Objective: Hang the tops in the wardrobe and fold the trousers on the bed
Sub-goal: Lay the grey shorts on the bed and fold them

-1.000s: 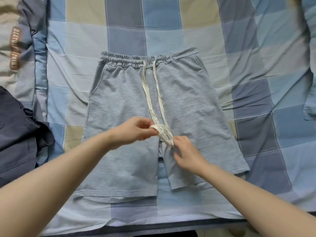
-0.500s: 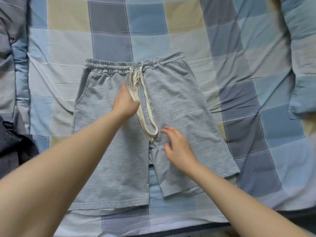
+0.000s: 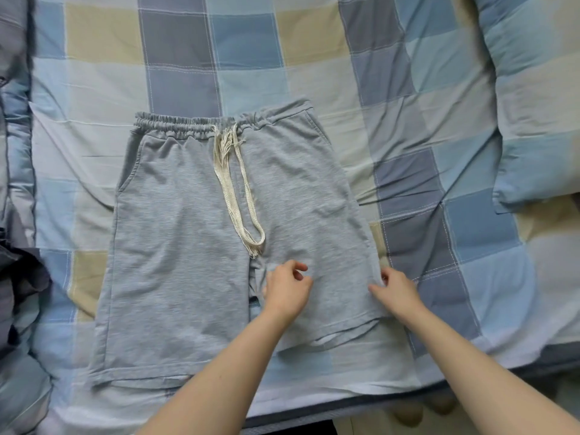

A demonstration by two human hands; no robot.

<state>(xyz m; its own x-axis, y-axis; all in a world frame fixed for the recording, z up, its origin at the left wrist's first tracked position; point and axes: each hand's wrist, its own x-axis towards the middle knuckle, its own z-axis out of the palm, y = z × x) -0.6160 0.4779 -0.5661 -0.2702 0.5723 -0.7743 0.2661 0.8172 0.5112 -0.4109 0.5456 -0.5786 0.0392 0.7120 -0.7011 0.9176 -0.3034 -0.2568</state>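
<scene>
Grey shorts [image 3: 194,246] lie flat on the checked bed [image 3: 439,152]. The left hand [image 3: 287,288] pinches the right leg's inner edge with curled fingers; the right hand [image 3: 397,291] pinches its outer edge.

Grey shorts [image 3: 188,246] lie flat on the checked bedsheet [image 3: 408,120], waistband toward the far edge, with the cream drawstring [image 3: 233,196] down the middle. The left hand [image 3: 287,290] grips the right leg's inner edge while the right hand [image 3: 397,291] grips its outer edge. Dark clothing [image 3: 18,284] sits at the left edge.
</scene>
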